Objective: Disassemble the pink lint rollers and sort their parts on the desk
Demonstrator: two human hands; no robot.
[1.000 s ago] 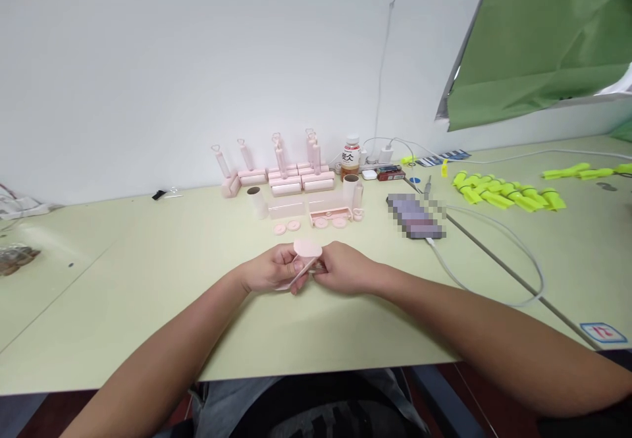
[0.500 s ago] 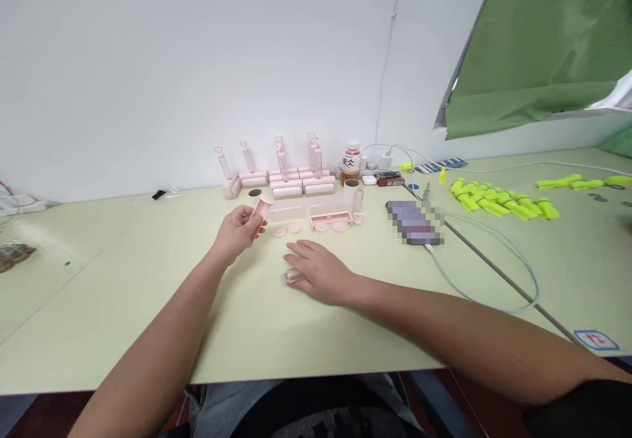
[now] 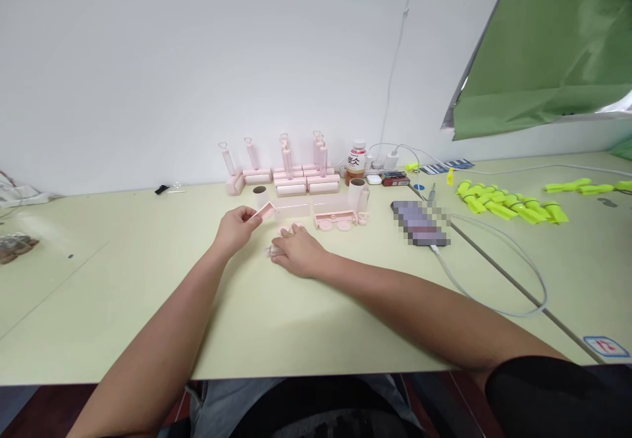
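L hand (image 3: pixel 237 227) was raised just off the table (image 3: pixel 148 280), fingers pinched round a small pink plastic piece (image 3: pixel 265 211) (looked like a flat frame/holder part, held tilted). R hand (image 3: pixel 297 253) lay palm down on the table, fingers curled over a small clear part (image 3: pixel 271 251) that poked out at its left edge; whether it really gripped that part or just rested on it, can't tell. Fingertips of R hand were right by the pink discs (image 3: pixel 283 230). Just beyond both hands: clear cover (image 3: pixel 292 209), pink tray w/ discs (image 3: pixel 336 218), white roll (image 3: pixel 354 193), another roll w/ dark core (image 3: pixel 260 194). Further back vs the wall, a row of assembled pink rollers (image 3: pixel 291 173) w/ handles upright. Bottle w/ red-white label (image 3: pixel 356 159) beside them. Phone (image 3: pixel 419 222) w/ cable (image 3: pixel 494 273) to the right, well apart from hands; yellow-green clips (image 3: pixel 508 202) beyond that. Green sheet (image 3: pixel 553 49) hung top right
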